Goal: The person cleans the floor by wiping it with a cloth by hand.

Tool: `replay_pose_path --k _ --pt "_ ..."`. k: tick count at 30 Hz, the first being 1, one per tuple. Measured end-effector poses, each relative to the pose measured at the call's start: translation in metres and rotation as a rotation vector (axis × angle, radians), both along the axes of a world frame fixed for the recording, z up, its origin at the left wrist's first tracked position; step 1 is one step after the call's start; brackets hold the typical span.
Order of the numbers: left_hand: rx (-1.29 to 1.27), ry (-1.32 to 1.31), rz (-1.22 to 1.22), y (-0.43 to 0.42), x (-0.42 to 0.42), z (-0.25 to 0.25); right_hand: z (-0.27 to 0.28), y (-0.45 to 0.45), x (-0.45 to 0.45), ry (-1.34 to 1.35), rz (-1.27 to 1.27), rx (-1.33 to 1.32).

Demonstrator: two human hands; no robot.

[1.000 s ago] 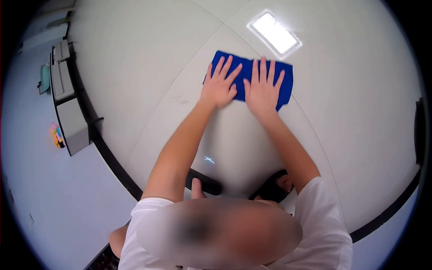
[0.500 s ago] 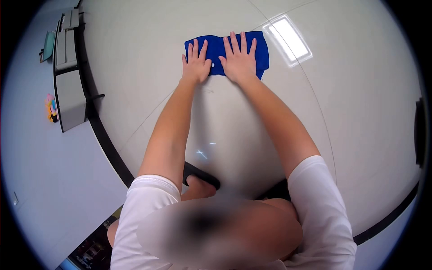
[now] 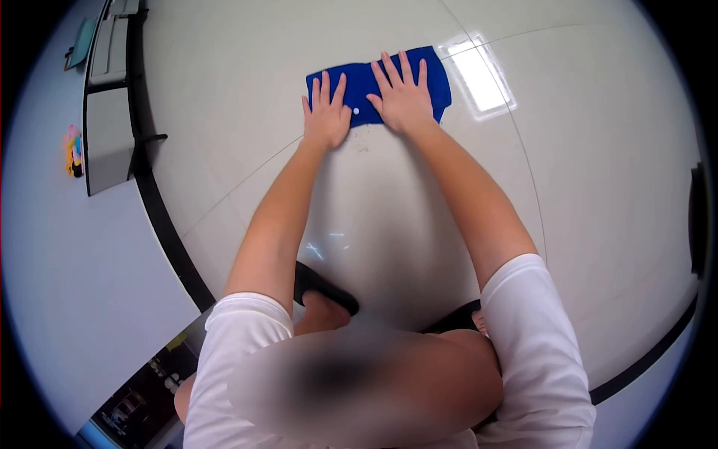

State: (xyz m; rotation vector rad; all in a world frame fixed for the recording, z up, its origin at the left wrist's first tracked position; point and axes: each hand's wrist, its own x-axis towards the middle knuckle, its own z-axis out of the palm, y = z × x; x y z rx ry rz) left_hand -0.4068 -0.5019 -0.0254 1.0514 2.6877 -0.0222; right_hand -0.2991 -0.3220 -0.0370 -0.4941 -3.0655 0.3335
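Observation:
A blue cloth (image 3: 360, 81) lies spread on the pale tiled floor (image 3: 374, 202), with a small white spot near its lower middle. My left hand (image 3: 326, 116) rests flat on the cloth's left part, its fingers spread. On the right part lies my right hand (image 3: 404, 97), palm down, fingers apart and pointing away from me. Both palms sit around the cloth's near edge. Faint dark marks (image 3: 363, 142) show on the floor just below that edge.
My dark slippers (image 3: 325, 288) are below, between my arms. A grey cabinet (image 3: 110, 138) stands at the left by a black baseboard (image 3: 172, 239). A dark object (image 3: 697, 221) is at the far right. Light reflects off the floor (image 3: 479, 78).
Compared with a second ago, the cloth and both hands are farther forward and left in view. The camera view has also shifted. Both hands have stayed on the cloth.

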Motion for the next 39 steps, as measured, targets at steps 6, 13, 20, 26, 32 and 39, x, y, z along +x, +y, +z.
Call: replay_pose_path --k 6,13,20,26,32,39 --pt "-0.043 -0.097 0.063 -0.085 0.067 0.004 0.001 -0.059 0.050 0.121 0.142 -0.141" --pt "-0.361 -0.293 -0.014 -0.150 0.122 0.004 0.000 -0.130 0.136 -0.028 0.290 -0.302" --pt "-0.862 -0.593 -0.358 -0.117 0.046 0.066 0.014 -0.092 0.114 -0.424 0.377 -0.778" --pt "-0.760 -0.609 -0.667 -0.070 -0.016 0.164 0.141 0.003 0.127 -0.663 0.384 -0.936" --pt "-0.094 -0.399 -0.462 -0.103 0.065 0.080 0.160 -0.033 0.158 -0.706 0.616 -0.312" --pt "0.222 -0.254 -0.187 -0.163 0.131 0.020 0.078 -0.093 0.156 -0.368 0.496 -0.200"
